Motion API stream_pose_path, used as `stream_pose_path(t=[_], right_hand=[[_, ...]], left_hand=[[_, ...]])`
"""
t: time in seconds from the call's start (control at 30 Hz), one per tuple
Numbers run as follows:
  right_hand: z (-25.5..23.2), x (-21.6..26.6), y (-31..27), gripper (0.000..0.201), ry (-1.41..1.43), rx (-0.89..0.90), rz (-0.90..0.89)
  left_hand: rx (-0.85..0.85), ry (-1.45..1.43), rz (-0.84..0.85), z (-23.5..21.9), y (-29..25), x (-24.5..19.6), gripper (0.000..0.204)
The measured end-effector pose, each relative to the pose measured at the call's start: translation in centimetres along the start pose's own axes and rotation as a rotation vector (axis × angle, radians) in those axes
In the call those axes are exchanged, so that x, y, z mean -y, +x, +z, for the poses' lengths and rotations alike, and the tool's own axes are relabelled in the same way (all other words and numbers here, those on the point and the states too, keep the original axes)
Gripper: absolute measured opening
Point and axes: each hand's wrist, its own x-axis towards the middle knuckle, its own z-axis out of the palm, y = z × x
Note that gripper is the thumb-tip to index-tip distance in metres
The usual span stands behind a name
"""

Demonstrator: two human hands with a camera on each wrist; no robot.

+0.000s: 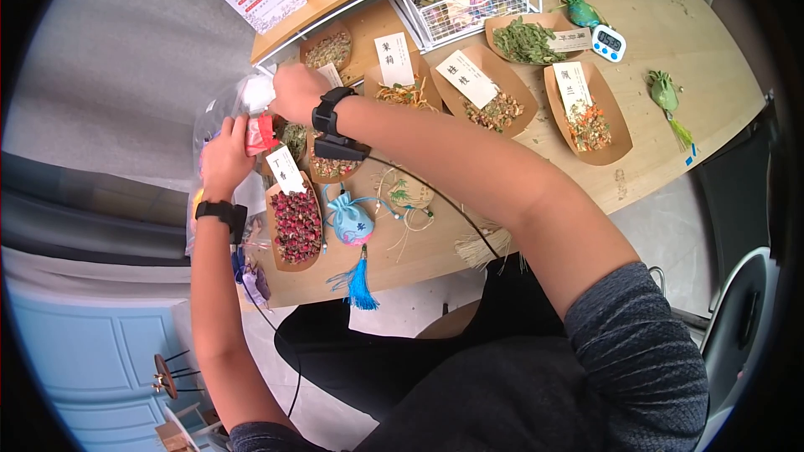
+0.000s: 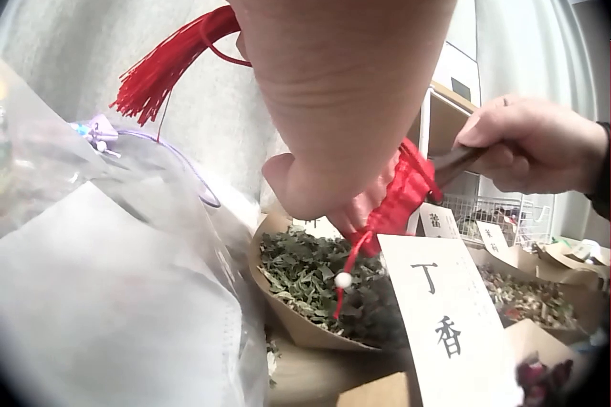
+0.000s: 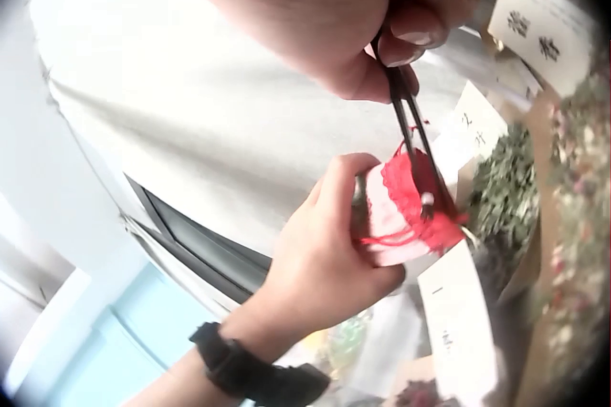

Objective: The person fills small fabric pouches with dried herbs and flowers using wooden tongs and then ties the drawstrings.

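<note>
The left hand (image 1: 228,159) grips a small red and pink drawstring pouch (image 1: 260,134), its fingers curled round the sides; in the right wrist view the pouch (image 3: 396,211) has its ruffled mouth towards the right hand (image 3: 410,16). That hand pinches dark tweezers (image 3: 406,106), whose tips reach into the pouch's mouth. What the tips touch is hidden. In the left wrist view a red tassel (image 2: 177,63) hangs beside the left hand (image 2: 334,92), and a cord with a white bead dangles from the pouch. Below lies a paper tray of green dried leaves (image 2: 310,273).
Around the hands stand a tray of dried rosebuds (image 1: 297,226), several other herb trays with labels, and a clear plastic bag (image 2: 115,292) at the left. A blue pouch (image 1: 349,218) lies near the front edge. Further off are a white wire basket (image 1: 469,12) and a timer (image 1: 609,43).
</note>
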Motion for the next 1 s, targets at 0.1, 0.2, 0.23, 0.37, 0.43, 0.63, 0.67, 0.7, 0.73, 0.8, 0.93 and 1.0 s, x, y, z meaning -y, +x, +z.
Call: stream_pose_path(t=[0.1,0.2,0.23,0.37,0.43,0.63,0.67,0.7,0.73,0.8,0.93,1.0], right_hand=[[-0.9,-0.1,0.0,0.025,-0.068,-0.040,-0.021],[0.2,-0.9,1.1,0.027,-0.045,-0.047,-0.020],[0.9,-1.1,1.6,0.026,-0.015,-0.032,-0.019],[2.5,-1.6,2.3,0.027,-0.024,0.065,-0.059],[0.9,-0.8,1.2,0.027,-0.036,0.001,-0.005],[-1.5,-0.9,0.6,0.024,-0.054,-0.078,-0.019],[-1.3,-1.1,0.8,0.023,-0.052,-0.096,-0.041],[-1.3,-1.3,1.0,0.023,-0.048,-0.074,-0.012],[-1.9,-1.1,0.8,0.022,-0.043,-0.052,0.017],[-2.7,-0.7,0.5,0.022,-0.027,-0.025,0.045],[-3.0,-0.8,0.0,0.019,0.010,-0.037,-0.012],[-3.4,-0.4,-0.7,0.019,0.048,-0.040,0.003]], left_hand=[[0.012,0.007,-0.023,-0.1,-0.1,0.2,0.061],[0.024,0.013,-0.041,-0.3,0.1,0.2,0.062],[0.028,0.016,-0.044,-0.3,0.1,0.2,0.062],[0.010,0.011,-0.040,-0.3,0.3,0.0,0.062],[0.006,0.013,-0.039,-0.3,0.2,0.0,0.062],[-0.112,-0.022,-0.102,0.8,-0.5,1.5,0.059],[-0.135,-0.044,-0.118,1.0,-0.6,1.7,0.058],[-0.160,-0.064,-0.137,1.1,-0.7,1.9,0.058],[-0.184,-0.085,-0.156,0.9,-0.7,2.0,0.057],[-0.208,-0.167,-0.237,0.4,-1.1,2.1,0.057],[-0.406,-0.381,-0.308,1.1,-2.0,4.0,0.062],[-0.438,-0.693,-0.410,1.4,-2.5,4.8,0.064]])
